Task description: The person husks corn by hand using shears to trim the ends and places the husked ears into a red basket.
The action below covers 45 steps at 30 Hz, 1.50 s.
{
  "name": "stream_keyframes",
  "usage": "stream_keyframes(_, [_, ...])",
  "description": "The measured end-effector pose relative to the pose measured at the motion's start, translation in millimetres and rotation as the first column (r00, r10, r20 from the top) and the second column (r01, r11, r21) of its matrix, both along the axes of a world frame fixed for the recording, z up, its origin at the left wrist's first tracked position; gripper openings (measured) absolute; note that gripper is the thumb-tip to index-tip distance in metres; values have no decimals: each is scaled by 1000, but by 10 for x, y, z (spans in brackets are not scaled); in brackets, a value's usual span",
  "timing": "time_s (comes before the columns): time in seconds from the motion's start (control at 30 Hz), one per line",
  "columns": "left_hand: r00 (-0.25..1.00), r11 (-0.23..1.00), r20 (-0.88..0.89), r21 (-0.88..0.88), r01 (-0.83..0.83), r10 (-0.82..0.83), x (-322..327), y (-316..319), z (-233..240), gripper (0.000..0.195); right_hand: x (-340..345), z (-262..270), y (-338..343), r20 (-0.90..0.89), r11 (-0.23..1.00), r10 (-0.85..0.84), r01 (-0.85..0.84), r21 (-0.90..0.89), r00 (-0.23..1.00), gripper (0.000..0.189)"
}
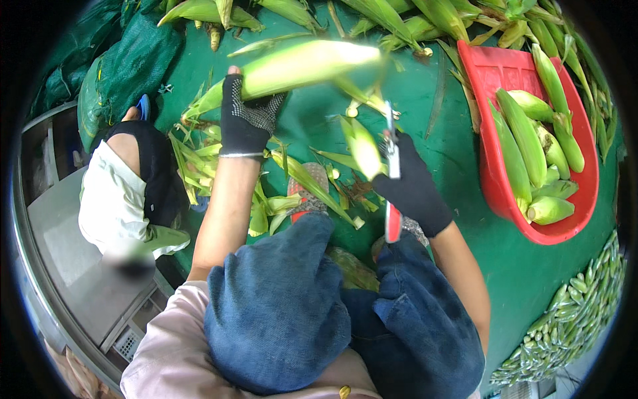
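Observation:
My left hand (pixel 251 117), in a black fingerless glove with a dotted palm, grips a large ear of corn (pixel 304 67) in its pale green husk. The ear lies nearly level, its bright, slightly blurred end pointing right. In my black-gloved right hand (pixel 416 182) is a metal cutting tool (pixel 393 159) with a red handle, held upright; its exact kind is hard to tell. A light green husk piece (pixel 364 147) shows just left of that hand; whether they touch is unclear. Cut husks and stalk ends (pixel 204 159) litter the floor below my left hand and around my shoes.
A red plastic scoop-shaped basket (pixel 491 164) at right holds several ears of corn. More unhusked corn (pixel 389 20) lies along the far side of the green floor (pixel 448 279). Green mesh sacks (pixel 134 65) and a seated person (pixel 119 189) are left. Packed green produce (pixel 568 314) lies lower right.

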<state>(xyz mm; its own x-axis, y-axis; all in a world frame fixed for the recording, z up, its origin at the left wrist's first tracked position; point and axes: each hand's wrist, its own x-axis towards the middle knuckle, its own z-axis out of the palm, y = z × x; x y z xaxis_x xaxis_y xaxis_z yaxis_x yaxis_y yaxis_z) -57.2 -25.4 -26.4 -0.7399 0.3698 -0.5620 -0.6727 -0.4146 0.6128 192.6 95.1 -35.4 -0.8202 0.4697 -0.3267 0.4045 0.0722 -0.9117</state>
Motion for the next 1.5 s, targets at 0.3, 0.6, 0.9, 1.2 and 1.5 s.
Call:
stream_keyframes(0.3, [984,984,19,16,178,-178,453,-46,12,40,-282,-105,49,65,986,-166,165,17,984,42])
stream_keyframes(0.6, [978,973,24,110,203,-206,149,-7,-175,67,-8,62,-27,29,976,3,3,-217,1000,50])
stream_keyframes(0.9, [159,175,-90,-720,672,-983,368,234,205,57,-161,329,236,17,917,230,-223,332,973,58])
stream_keyframes(1.2, [5,44,-65,-610,791,-998,357,200,83,53,63,209,245,7,974,-147,146,-175,989,51])
stream_keyframes(1.5, [499,805,-638,-388,449,-586,374,1104,-239,26,142,336,371,5,990,-89,89,-109,996,66])
